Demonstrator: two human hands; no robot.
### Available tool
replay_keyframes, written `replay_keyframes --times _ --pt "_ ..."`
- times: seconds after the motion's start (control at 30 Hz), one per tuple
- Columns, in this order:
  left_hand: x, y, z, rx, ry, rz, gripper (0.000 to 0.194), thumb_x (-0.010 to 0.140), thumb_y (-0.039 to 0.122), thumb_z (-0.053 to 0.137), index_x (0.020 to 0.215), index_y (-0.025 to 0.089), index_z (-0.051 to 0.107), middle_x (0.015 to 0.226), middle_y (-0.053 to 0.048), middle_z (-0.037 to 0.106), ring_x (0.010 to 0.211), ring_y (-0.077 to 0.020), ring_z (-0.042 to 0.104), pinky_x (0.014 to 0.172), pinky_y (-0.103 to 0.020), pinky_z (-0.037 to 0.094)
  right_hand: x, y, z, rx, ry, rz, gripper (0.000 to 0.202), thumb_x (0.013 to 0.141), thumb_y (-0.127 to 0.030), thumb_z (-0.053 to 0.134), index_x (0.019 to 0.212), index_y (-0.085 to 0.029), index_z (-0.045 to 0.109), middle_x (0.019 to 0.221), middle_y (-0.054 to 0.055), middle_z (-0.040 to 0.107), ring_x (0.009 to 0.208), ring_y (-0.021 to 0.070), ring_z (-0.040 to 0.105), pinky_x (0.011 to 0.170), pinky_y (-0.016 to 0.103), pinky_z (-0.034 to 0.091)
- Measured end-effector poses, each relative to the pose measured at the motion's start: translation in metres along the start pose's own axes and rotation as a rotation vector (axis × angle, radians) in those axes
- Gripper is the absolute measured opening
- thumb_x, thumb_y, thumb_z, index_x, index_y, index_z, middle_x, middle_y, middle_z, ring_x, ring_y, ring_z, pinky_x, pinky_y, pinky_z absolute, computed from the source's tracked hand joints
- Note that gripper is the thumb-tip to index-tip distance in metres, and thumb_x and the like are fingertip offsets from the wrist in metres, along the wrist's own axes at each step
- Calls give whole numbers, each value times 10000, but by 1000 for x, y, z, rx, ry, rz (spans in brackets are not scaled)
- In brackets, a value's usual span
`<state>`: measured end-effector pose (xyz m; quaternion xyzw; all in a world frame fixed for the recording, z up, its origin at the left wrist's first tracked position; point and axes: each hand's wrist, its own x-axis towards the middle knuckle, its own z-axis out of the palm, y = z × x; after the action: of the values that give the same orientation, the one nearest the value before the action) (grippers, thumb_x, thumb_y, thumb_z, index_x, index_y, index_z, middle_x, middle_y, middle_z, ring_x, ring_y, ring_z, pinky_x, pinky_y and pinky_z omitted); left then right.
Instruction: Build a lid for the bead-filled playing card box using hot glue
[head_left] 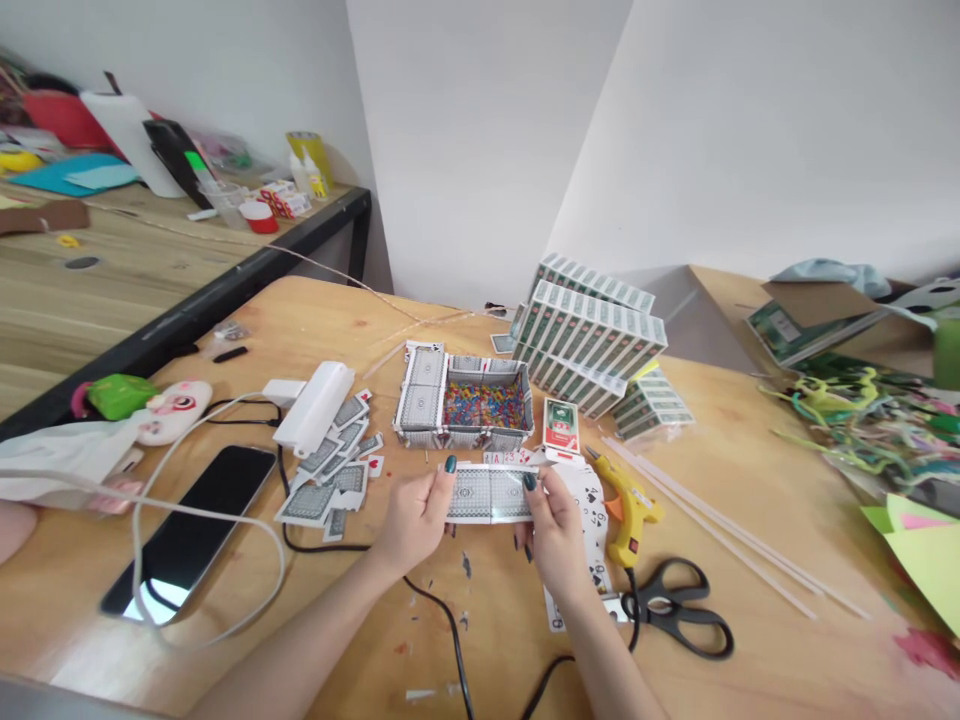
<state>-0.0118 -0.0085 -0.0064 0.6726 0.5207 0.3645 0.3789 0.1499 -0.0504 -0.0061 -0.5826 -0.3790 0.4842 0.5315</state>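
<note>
- Two hands, the left hand (pixel 416 512) and the right hand (pixel 556 530), hold one strip (pixel 489 494) above the table (pixel 360 630), at the centre of the frame.
- Each grip is clamped on the strip, thumb uppermost: the left at its left end, the right at its right.
- The strip shows two patterned card backs end to end; its long axis runs left to right, nearly level.
- Just beyond sits one card-covered box (pixel 423 392), colourful bits (pixel 484 408) in its right part.
- Right of centre: one yellow glue gun (pixel 634 518), two clear sticks (pixel 739 538), one pair of scissors (pixel 686 607).
- Lower left: one phone (pixel 201 520), its long axis slanting up to the right.
</note>
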Motion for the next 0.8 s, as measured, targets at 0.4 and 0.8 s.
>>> replay_keyframes --times 0.4,0.8 --pt "6 -7 4 -193 -57 -140 569 864 516 311 404 192 395 371 -9 443 371 -97 440 397 -227 304 8 2 -6 -86 -52 3 401 846 -567 444 933 -190 546 428 -94 396 319 74 359 322 186 307" --pt "16 4 -17 -486 -496 -264 548 743 577 429 372 179 365 339 38 316 344 -59 289 384 -211 219 0 -48 -22 -686 -228 -402 796 670 -431 737 1368 -283 385 1405 95 389 1280 287 388 1030 450 385"
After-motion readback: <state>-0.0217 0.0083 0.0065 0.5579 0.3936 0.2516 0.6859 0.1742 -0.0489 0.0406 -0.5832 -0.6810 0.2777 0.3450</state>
